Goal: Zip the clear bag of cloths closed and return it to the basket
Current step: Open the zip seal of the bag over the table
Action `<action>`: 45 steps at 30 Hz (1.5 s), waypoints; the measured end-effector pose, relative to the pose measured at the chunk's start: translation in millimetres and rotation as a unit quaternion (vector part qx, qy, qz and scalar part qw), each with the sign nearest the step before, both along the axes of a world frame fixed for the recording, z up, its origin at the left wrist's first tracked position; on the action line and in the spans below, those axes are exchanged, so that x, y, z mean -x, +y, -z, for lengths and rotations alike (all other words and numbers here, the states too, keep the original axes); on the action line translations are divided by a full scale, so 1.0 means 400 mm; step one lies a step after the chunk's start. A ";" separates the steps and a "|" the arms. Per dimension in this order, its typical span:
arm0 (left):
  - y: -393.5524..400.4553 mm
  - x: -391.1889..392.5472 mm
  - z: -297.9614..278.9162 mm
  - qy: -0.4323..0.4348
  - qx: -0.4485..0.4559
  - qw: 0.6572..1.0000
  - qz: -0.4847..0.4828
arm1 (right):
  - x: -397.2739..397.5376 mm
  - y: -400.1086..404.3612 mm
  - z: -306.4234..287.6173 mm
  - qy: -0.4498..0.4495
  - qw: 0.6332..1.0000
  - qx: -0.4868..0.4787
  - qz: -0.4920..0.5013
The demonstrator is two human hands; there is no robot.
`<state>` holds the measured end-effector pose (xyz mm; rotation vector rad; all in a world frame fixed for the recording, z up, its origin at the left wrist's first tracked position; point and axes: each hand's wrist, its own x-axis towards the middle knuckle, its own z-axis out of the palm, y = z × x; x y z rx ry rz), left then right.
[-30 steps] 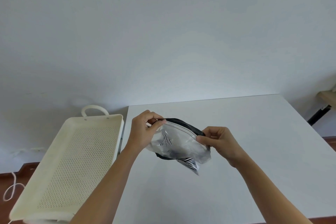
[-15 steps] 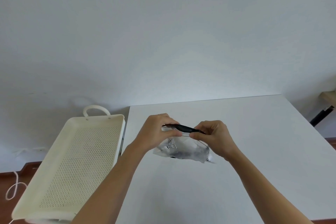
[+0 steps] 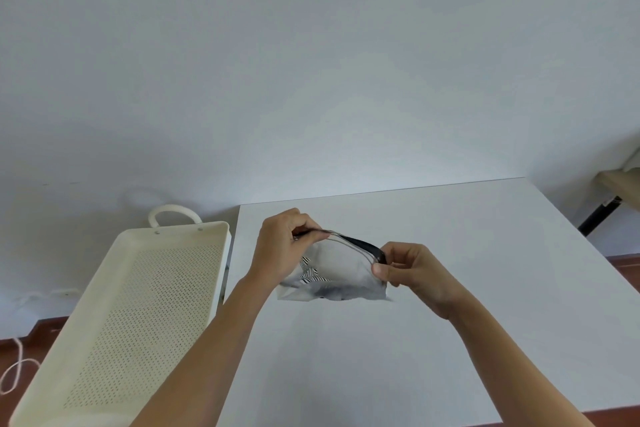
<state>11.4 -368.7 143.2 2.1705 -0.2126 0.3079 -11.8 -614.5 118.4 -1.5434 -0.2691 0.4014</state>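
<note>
Far left, low down: saw a loop of pale cord (image 3: pixel 14 371) lying on the reddish-brown floor (image 3: pixel 20 347), just beside the outer long edge of the basket. Next, found the cream perforated basket (image 3: pixel 114 333) standing off the left side of the table, its raised rim all round, its looped handle (image 3: pixel 175 213) at the far short end by the wall. Noted nothing inside it; bare perforated bottom from end to end. Noted a narrow gap between its right long rim and the left edge of the white table (image 3: pixel 450 340). Moving right, found the left hand (image 3: pixel 280 246) closed in a pinch on the left end of the bag's top edge, thumb and fingers pressed over the zip line. Between the hands, saw the clear bag (image 3: pixel 341 270) held over the table near its left edge, striped black-and-white cloths (image 3: pixel 311 272) showing through the plastic, lower edge down at the tabletop; could not tell whether touching. Saw the dark zip strip (image 3: pixel 360 243) curving across the top from one hand to the other. Then the right hand (image 3: pixel 407 270), closed on the right end of that strip, fingertips clamped at the corner. Further right, noted wide bare tabletop out to the far and right edges. At the extreme right, glimpsed a dark leg (image 3: pixel 597 218) under a wooden ledge (image 3: pixel 620 184), well apart from the table.
</note>
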 end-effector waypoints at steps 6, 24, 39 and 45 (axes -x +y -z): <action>0.007 0.001 -0.002 -0.002 0.011 1.000 -0.009 | -0.014 0.018 0.001 -0.025 0.996 0.022 0.082; -0.018 -0.003 -0.008 0.126 -0.020 0.979 0.161 | -0.029 0.066 -0.045 -0.061 0.995 0.055 0.048; -0.039 -0.019 -0.016 0.014 0.017 0.998 0.058 | 0.000 0.001 -0.014 0.044 0.996 -0.066 0.039; -0.029 -0.015 -0.012 0.011 0.028 0.998 0.048 | -0.018 0.009 -0.019 -0.031 0.987 0.004 0.157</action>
